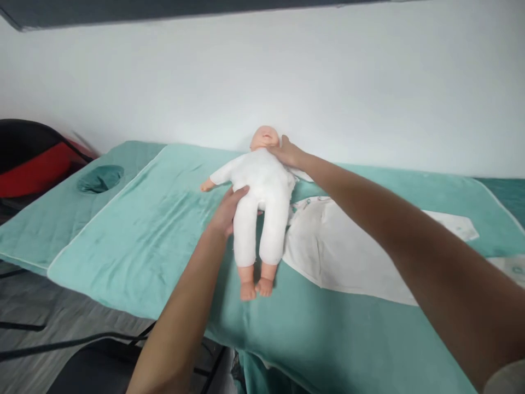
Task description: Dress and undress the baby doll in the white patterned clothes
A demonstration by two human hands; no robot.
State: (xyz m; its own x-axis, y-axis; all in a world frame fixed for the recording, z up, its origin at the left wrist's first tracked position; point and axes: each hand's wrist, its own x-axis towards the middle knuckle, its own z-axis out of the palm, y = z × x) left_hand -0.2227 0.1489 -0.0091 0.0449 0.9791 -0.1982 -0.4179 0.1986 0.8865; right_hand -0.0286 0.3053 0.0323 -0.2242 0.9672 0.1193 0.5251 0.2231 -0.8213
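A baby doll point(262, 175) with a white cloth body and bare plastic head, hands and feet is on its back on the green covered bed, its head toward the wall. My left hand point(230, 210) grips the doll's hip, thumb on top and the fingers partly hidden beneath it. At the neck and shoulder, my right hand point(287, 152) holds the doll, with the thumb raised beside the head. White baby clothing point(348, 249) is spread flat to the right, partly behind my right forearm.
The green bed cover point(135, 246) runs along the white wall point(205, 82). At its left end is a padded section with a round hole point(100, 179). A black and red chair point(36, 164) stands far left; a dark seat point(98, 369) is below the front edge.
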